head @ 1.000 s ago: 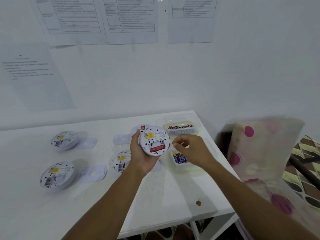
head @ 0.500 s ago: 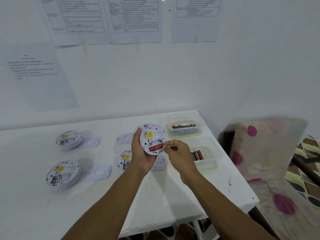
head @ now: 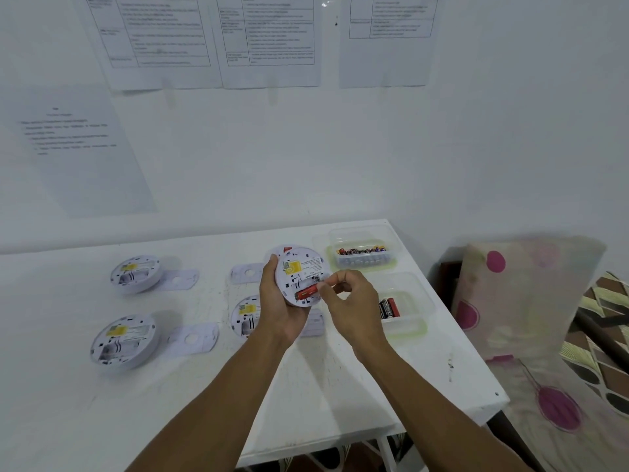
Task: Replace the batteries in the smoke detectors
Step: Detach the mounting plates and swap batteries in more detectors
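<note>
Smoke detector (head: 303,267) in left hand (head: 276,310)

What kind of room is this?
Probably a room set up for a job: printed sheets on the wall, a white table with smoke detectors and battery tubs.

The place looks like a plain room in a home, set up as a makeshift work station. A bare white wall (head: 476,131) carries taped-up printed sheets (head: 269,39) with tables of text, and another sheet (head: 78,148) hangs lower at the left. Against the wall stands a scuffed white table (head: 306,386). On it, smoke detectors (head: 136,274) lie face down in rows, each beside a mounting plate (head: 192,338), and two clear plastic tubs (head: 391,262) hold batteries (head: 360,250). Right of the table, a soft cushion (head: 524,294) with pink spots stands by the wall, next to a patterned cloth (head: 606,318).
</note>
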Demonstrator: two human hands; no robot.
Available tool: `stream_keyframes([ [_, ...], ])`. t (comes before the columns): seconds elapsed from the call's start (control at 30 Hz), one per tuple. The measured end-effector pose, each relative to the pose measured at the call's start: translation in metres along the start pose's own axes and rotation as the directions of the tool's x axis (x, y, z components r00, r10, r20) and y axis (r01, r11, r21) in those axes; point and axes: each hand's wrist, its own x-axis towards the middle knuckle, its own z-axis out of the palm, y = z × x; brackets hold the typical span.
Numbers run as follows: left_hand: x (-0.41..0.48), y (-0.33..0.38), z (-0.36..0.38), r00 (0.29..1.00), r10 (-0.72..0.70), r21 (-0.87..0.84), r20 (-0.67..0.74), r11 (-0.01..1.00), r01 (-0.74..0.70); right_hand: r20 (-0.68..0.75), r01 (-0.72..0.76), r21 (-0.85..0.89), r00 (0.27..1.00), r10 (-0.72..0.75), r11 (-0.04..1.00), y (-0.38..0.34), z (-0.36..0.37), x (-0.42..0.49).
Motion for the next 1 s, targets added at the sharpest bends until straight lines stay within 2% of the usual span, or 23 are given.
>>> stream_keyframes([
  [0.1,-0.002,-0.002,0.004,1.0,-0.002,0.005,0.025,1.0,0.002,-0.002,0.1,0.024,0.995,-0.099,0.995,-0.003,-0.001,-0.001],
  [0.27,0.002,0.0,0.006,0.999,-0.002,-0.01,0.051,1.0,0.003,0.069,0.098,0.098,0.992,-0.105,0.99,-0.002,-0.029,0.023],
  [0.33,0.005,0.0,0.003,0.999,-0.002,-0.038,0.051,0.999,0.004,0.147,0.075,0.003,0.986,-0.074,0.997,-0.001,-0.057,0.043],
  [0.37,0.008,0.0,0.001,0.998,-0.004,-0.047,0.061,0.999,0.007,0.201,0.07,-0.109,0.978,-0.047,0.992,0.0,-0.072,0.054],
  [0.4,0.01,-0.001,-0.001,0.997,-0.009,-0.053,0.077,0.999,0.013,0.254,0.084,-0.272,0.967,-0.012,0.959,0.001,-0.086,0.065],
  [0.47,0.012,-0.004,-0.003,0.994,-0.027,-0.068,0.102,0.997,0.034,0.319,0.141,-0.594,0.945,0.071,0.792,0.008,-0.106,0.084],
  [0.5,0.011,-0.006,-0.003,0.993,-0.033,-0.082,0.111,0.996,0.042,0.339,0.168,-0.69,0.934,0.11,0.704,0.013,-0.111,0.091],
  [0.63,0.009,-0.011,0.0,0.989,-0.055,-0.102,0.135,0.992,0.069,0.363,0.248,-0.852,0.915,0.178,0.461,0.03,-0.109,0.098],
  [0.8,0.008,-0.013,-0.001,0.984,-0.05,-0.115,0.168,0.991,0.07,0.325,0.271,-0.911,0.936,0.135,0.312,0.039,-0.102,0.094],
  [0.9,0.006,-0.012,-0.002,0.981,-0.058,-0.107,0.185,0.991,0.079,0.298,0.251,-0.922,0.946,0.129,0.295,0.043,-0.102,0.095],
  [0.93,0.005,-0.01,-0.002,0.98,-0.054,-0.096,0.189,0.993,0.073,0.288,0.237,-0.916,0.95,0.119,0.323,0.043,-0.103,0.097],
  [1.0,0.004,-0.006,-0.002,0.982,-0.021,-0.073,0.187,0.997,0.036,0.283,0.225,-0.861,0.957,0.063,0.455,0.042,-0.104,0.1],
])
